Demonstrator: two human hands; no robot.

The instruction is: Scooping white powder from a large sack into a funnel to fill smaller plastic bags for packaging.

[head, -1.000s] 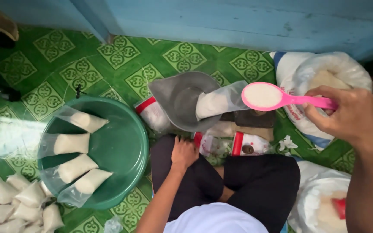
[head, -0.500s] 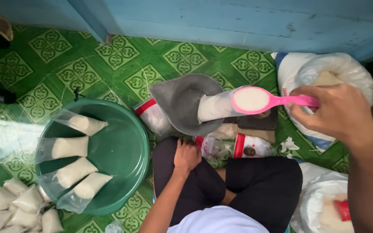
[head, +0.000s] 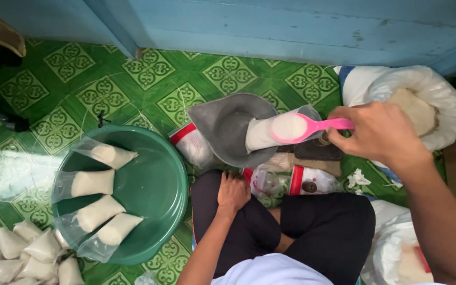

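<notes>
Right hand (head: 381, 132) grips pink scoop (head: 304, 127) over bag (head: 265, 134); left hand (head: 233, 193) rests open-palmed on knee.

Open green floor (head: 149, 74) fills the upper left of the frame, easy passage for my hands. Lower left is blocked by the green basin (head: 154, 184) and filled bags (head: 22, 253); the white sack (head: 423, 89) crowds the upper right.

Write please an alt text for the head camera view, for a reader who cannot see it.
The right hand holds a pink scoop of white grains over an open plastic bag resting in a grey scale pan. The left hand rests on the knee. On the green tiled floor, a green basin holds filled bags.
</notes>
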